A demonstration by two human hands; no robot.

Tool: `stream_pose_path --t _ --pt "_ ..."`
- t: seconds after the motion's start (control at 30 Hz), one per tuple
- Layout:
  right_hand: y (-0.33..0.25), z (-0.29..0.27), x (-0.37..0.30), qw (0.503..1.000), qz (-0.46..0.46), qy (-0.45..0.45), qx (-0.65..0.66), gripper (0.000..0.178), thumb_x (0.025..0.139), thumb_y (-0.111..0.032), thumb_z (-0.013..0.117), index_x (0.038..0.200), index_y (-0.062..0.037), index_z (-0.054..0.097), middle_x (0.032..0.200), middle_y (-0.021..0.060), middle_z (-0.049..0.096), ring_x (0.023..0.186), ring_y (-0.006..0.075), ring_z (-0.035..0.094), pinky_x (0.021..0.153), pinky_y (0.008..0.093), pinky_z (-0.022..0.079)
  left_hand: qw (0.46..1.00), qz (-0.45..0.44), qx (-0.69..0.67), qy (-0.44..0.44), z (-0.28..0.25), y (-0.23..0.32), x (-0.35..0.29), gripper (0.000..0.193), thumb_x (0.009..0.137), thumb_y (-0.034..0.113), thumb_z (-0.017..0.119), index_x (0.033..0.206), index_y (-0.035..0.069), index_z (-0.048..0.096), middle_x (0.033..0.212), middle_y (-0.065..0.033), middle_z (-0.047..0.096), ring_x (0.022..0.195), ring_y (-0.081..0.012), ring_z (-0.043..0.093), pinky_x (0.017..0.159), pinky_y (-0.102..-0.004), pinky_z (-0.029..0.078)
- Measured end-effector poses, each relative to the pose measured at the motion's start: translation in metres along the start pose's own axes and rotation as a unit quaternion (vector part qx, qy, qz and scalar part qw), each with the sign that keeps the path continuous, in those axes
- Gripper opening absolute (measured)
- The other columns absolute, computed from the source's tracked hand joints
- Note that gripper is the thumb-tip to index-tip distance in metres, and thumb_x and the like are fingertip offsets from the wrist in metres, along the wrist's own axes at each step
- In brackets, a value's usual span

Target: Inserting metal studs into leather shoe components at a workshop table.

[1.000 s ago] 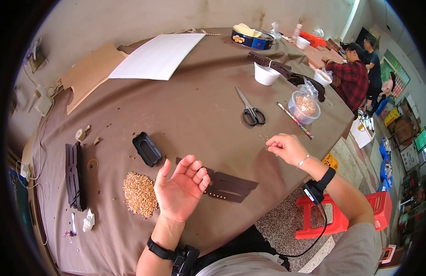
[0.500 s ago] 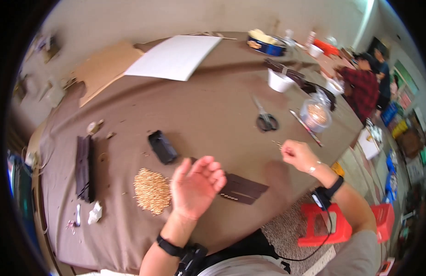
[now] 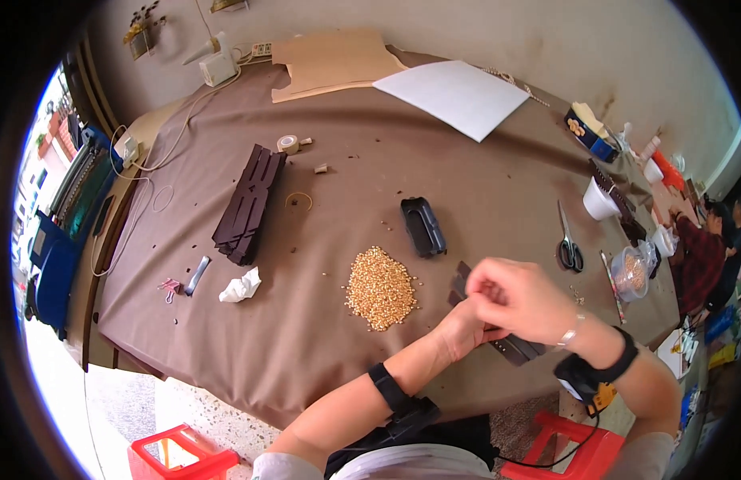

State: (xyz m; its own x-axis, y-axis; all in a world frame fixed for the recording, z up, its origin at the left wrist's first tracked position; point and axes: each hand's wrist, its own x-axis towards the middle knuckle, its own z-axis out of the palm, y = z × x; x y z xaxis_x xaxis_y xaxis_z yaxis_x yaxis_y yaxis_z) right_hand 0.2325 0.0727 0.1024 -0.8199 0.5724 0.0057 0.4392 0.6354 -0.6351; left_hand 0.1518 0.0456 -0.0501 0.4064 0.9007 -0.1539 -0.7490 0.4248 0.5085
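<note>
My right hand (image 3: 526, 298) is over my left hand (image 3: 464, 330), its fingers curled together at the left hand's palm or fingers. Whatever the right fingers pinch, if anything, is too small or hidden to make out. Most of my left hand's fingers are covered by the right. Beneath both hands lies a slotted dark brown strip piece (image 3: 515, 350), showing on either side of them. Left of the hands is a heap of small gold-coloured metal pieces (image 3: 378, 290). Behind that heap stands an open black plastic box (image 3: 423, 226).
Scissors (image 3: 570, 247), a pencil-like stick (image 3: 610, 282), a tub of small pieces (image 3: 629, 273) and a white cup (image 3: 600, 199) sit to the right. Leftward are stacked dark strips (image 3: 250, 204), crumpled tissue (image 3: 241, 286) and a tape roll (image 3: 288, 144). A white sheet (image 3: 458, 96) lies at the back.
The view has swung left. My hands, apart before with the left palm open and the right closed near the scissors, have come together over the dark strip piece.
</note>
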Motion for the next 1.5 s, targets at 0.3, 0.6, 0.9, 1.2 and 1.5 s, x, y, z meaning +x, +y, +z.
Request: stream_pose_path --t 0.3,0.6,0.9,1.2,1.5 --pt "0.025 0.051 0.048 0.998 -0.057 0.018 -0.020 0.010 0.084 -0.010 0.057 0.091 -0.0036 0.060 0.077 0.0133 0.063 0.070 0.0279 0.063 0.063 0.0349 0.051 0.999 -0.015 -0.018 -0.042 -0.011 -0.010 0.002 0.038 0.091 0.047 0.050 0.111 0.015 0.058 0.109 0.0024 0.060 0.097 -0.0139 0.058 0.084 -0.0338 0.048" --pt "0.053 -0.023 -0.032 0.985 0.106 0.137 0.019 0.014 0.085 -0.013 0.063 0.093 -0.0021 0.060 0.079 0.0080 0.067 0.069 0.0149 0.065 0.065 0.0276 0.051 0.994 0.104 -0.023 0.025 0.020 0.038 -0.010 0.023 0.095 0.025 0.043 0.097 0.006 0.055 0.089 -0.0036 0.062 0.075 -0.0137 0.058 0.062 -0.0244 0.045" --pt "0.167 -0.051 -0.173 0.918 0.301 0.224 -0.127 0.008 0.080 -0.011 0.064 0.083 -0.0036 0.061 0.079 0.0112 0.066 0.069 0.0222 0.064 0.063 0.0327 0.050 0.977 0.162 -0.138 0.023 0.003 0.048 -0.010 0.025 0.090 0.029 0.051 0.095 0.006 0.058 0.089 -0.0054 0.062 0.073 -0.0166 0.055 0.066 -0.0280 0.045" --pt "0.220 -0.033 -0.205 0.914 0.197 0.247 -0.254 0.031 0.086 -0.004 0.054 0.117 -0.0028 0.055 0.110 0.0162 0.059 0.098 0.0327 0.059 0.084 0.0382 0.048 0.981 0.151 -0.119 0.038 0.014 0.045 -0.010 0.027 0.089 0.030 0.051 0.095 0.006 0.059 0.087 -0.0050 0.061 0.071 -0.0169 0.055 0.066 -0.0283 0.047" --pt "0.207 -0.011 -0.153 0.921 0.333 0.081 -0.186 0.080 0.094 -0.050 0.038 0.144 0.0041 0.009 0.151 0.0238 0.008 0.141 0.0314 0.010 0.115 0.0379 0.014 0.981 0.141 -0.130 0.039 0.015 0.043 -0.009 0.027 0.088 0.030 0.053 0.095 0.005 0.059 0.087 -0.0056 0.061 0.071 -0.0177 0.055 0.066 -0.0286 0.046"
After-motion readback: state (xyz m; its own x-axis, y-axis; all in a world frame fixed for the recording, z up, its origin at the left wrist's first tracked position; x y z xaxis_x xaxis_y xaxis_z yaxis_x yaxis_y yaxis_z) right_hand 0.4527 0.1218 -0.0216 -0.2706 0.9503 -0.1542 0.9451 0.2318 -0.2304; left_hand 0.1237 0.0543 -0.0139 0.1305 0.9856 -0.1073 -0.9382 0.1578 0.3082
